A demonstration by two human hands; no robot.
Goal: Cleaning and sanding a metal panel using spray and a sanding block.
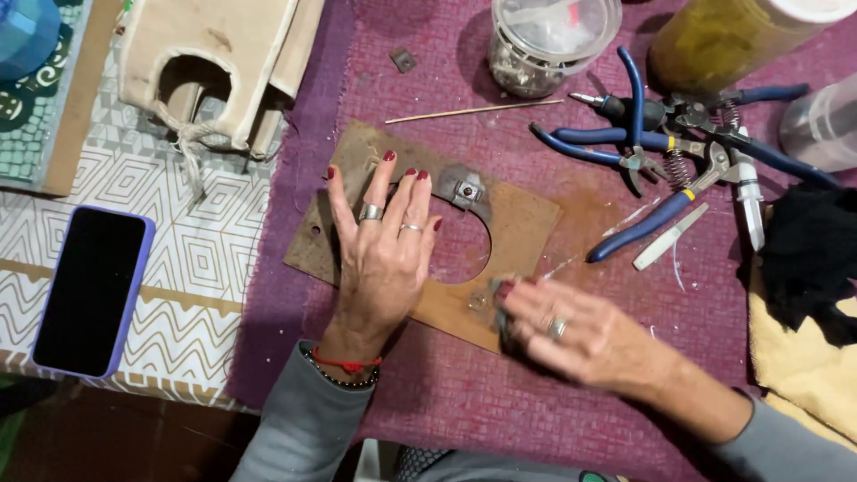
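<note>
My left hand (384,259) lies flat, fingers spread, on the rusty plate (522,223) mid-surface on the purple cloth (536,393). My right hand (571,335) is blurry, fingers pinched on a small grey piece (496,303) at the plate's near edge.

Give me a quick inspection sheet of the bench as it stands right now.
Surface: purple woven cloth over a patterned table cover.
Job's things: rusty brown plate with a round hole and a small metal clip.
Clutter: blue-handled pliers, clear jar of small parts, thin wooden stick, dark phone, yellow cloth.
Grippers: left hand flat on the plate; right hand blurred, fingers pinching something small at the plate's edge.
Cables: nothing seen.
Surroundings: beige fabric piece with cord.
</note>
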